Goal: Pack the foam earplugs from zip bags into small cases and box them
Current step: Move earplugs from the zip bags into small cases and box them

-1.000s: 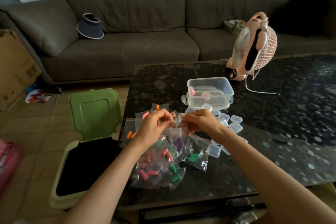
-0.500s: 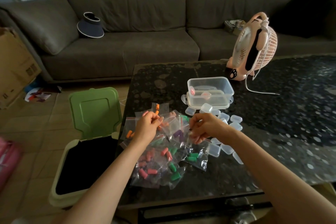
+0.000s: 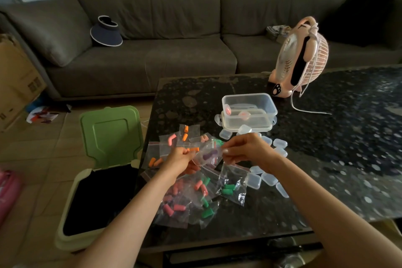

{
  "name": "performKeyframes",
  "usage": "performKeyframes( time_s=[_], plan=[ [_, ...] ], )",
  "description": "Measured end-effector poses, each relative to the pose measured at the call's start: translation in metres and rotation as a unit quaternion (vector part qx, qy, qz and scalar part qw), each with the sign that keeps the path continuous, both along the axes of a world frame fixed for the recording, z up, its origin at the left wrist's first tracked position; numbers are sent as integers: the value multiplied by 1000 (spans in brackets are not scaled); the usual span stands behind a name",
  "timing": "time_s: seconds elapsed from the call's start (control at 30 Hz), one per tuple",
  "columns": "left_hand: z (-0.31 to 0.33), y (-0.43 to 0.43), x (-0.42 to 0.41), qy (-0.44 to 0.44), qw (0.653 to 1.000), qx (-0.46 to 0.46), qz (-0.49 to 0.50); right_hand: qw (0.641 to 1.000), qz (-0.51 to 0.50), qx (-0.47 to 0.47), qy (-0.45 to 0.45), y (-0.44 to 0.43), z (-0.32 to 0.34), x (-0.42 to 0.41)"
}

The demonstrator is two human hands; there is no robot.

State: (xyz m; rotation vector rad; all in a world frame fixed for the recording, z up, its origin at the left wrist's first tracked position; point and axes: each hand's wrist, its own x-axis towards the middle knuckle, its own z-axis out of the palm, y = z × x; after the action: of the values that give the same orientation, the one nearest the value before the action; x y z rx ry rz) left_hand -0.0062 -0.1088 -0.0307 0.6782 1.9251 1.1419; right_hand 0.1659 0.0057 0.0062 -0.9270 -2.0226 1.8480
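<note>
**A:** Since containers are asked about first, what is seen, from the biggest down?

**B:** Beside the left edge of the dark speckled desk [image 3: 337, 159], a floor bin [image 3: 65, 237] is stood with its green lid [image 3: 111, 135] swung up. Its inside is seen only as black. On the desk a clear plastic box [image 3: 248, 95] is set near a pink fan [image 3: 302, 56]. Two small pinkish items are seen through its wall, too blurred to be named.

**A:** And the smaller ones?

**B:** A pile of zip bags [image 3: 178, 204] is spread over the near-left part of the desk, with pink, orange and green foam earplugs [image 3: 227, 189] held inside them. Small cases [image 3: 253, 180] of clear plastic are scattered between the box and the right forearm.

**A:** How are the hands held?

**B:** Both are raised just above the pile, close together. One zip bag [image 3: 201, 159] holding purple earplugs [image 3: 209, 155] is stretched between them. Its left edge is gripped by the curled left hand [image 3: 180, 159], and its right edge is pinched by the fingertips and thumb of the right hand [image 3: 245, 148].

**A:** What is hidden or unclear?

**B:** Some cases are covered by the right wrist, and several bags by the left forearm. Whether the held bag's zip is parted cannot be told, as that spot is blurred.
</note>
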Motion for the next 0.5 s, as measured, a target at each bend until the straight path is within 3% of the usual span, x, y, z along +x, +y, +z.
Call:
performKeyframes(
  time_s=[0.2, 0.5],
  plan=[
    [0, 2, 0, -26, 999, -22, -4, 997, -34, 64, 15, 1, 0, -6],
    [0, 1, 1, -19, 1000, -20, -9, 996, -7, 77, 33, 0, -2, -7]
  ],
)
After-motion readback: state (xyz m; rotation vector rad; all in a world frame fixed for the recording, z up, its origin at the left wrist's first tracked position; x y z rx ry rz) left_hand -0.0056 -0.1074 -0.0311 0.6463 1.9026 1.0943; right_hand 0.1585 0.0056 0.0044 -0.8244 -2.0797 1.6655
